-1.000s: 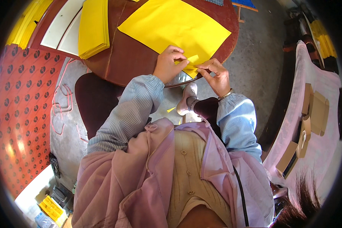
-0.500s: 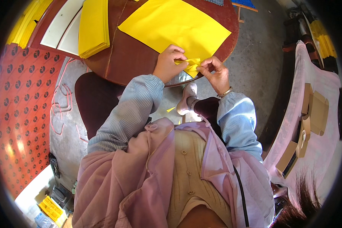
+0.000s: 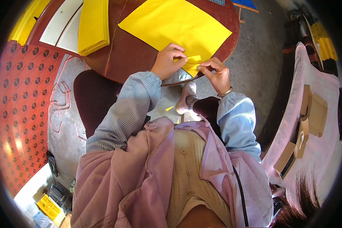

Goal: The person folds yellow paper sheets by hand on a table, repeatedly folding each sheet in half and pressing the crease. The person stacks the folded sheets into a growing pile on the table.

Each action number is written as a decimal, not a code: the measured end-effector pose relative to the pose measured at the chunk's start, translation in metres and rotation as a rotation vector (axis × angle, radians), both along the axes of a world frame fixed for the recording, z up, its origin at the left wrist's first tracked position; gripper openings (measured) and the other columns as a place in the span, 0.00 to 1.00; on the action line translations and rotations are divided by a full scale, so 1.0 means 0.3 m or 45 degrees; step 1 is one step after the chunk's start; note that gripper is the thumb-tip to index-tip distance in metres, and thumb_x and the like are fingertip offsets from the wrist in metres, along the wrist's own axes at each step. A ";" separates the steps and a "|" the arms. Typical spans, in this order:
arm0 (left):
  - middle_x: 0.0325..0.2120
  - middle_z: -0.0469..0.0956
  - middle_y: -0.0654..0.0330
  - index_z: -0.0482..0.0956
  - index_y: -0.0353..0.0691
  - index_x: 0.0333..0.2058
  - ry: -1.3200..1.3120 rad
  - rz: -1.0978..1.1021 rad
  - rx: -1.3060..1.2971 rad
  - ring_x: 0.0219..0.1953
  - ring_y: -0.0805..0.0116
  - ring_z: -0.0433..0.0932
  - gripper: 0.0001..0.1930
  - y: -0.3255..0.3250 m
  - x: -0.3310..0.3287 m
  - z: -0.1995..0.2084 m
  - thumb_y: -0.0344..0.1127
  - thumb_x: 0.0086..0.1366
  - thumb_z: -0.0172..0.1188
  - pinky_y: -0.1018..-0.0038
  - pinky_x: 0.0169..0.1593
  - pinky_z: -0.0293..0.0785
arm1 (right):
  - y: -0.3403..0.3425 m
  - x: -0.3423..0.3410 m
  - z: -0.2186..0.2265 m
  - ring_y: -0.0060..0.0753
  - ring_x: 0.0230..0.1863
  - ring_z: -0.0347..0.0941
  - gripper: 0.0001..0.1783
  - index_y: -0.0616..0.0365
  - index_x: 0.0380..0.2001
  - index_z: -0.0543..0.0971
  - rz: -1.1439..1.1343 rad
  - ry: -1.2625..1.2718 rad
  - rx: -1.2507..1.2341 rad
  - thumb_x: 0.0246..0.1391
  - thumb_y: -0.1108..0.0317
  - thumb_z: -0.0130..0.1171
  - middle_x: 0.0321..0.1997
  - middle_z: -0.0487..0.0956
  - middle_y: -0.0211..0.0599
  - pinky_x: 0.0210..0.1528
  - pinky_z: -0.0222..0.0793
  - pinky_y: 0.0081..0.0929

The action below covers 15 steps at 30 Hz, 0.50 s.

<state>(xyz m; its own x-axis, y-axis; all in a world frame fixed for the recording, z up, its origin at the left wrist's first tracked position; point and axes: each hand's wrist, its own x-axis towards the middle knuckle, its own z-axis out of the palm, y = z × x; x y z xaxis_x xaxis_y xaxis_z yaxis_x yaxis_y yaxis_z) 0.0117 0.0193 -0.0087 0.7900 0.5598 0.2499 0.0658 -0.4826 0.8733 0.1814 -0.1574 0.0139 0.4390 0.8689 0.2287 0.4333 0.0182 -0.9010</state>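
A large yellow sheet (image 3: 174,26), cloth or paper, lies flat on the round reddish-brown table (image 3: 129,62). Its near corner reaches the table edge, where a small folded yellow flap (image 3: 194,59) stands up. Thumb and fingers of my left hand (image 3: 169,60) are closed in a pinch at the flap's left side. From the right, my right hand (image 3: 218,76) pinches the sheet's corner between thumb and forefinger. The exact layers between the fingertips are partly hidden.
A stack of folded yellow pieces (image 3: 94,26) lies on the table's left. More yellow bundles (image 3: 24,22) sit at the far left. To the right, open cardboard boxes (image 3: 316,114) rest on a pink-covered surface (image 3: 279,133). Pink wire loops (image 3: 60,100) lie on the floor.
Both hands stay at the sheet's near corner. My left hand has shifted slightly up and left, and the folded flap has changed shape a little. The sheet stays in place.
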 end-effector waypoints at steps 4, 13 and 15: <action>0.50 0.81 0.57 0.89 0.39 0.39 -0.004 -0.075 0.015 0.50 0.60 0.83 0.09 0.011 -0.016 0.007 0.34 0.61 0.72 0.70 0.54 0.80 | 0.001 0.003 -0.012 0.24 0.34 0.83 0.07 0.63 0.36 0.87 -0.011 0.001 0.007 0.55 0.76 0.76 0.35 0.84 0.33 0.39 0.79 0.21; 0.46 0.81 0.54 0.88 0.36 0.33 -0.047 0.099 0.021 0.46 0.57 0.84 0.09 -0.034 0.013 0.014 0.33 0.55 0.75 0.67 0.52 0.81 | -0.002 -0.013 -0.006 0.22 0.37 0.81 0.08 0.59 0.38 0.87 -0.018 -0.002 0.005 0.56 0.75 0.76 0.38 0.83 0.30 0.42 0.78 0.21; 0.45 0.81 0.54 0.88 0.36 0.33 -0.058 0.101 0.033 0.46 0.57 0.84 0.09 -0.033 0.014 0.013 0.33 0.56 0.75 0.67 0.52 0.81 | -0.006 -0.017 0.004 0.23 0.37 0.81 0.08 0.59 0.38 0.88 -0.003 -0.031 0.014 0.56 0.75 0.75 0.38 0.84 0.31 0.42 0.78 0.21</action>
<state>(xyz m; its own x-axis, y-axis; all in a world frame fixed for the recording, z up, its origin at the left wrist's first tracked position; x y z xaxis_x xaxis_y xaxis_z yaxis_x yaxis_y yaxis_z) 0.0159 0.0096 -0.0048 0.7310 0.6130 0.2996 0.0652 -0.4998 0.8637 0.1764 -0.1593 0.0151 0.4350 0.8654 0.2488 0.4550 0.0272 -0.8901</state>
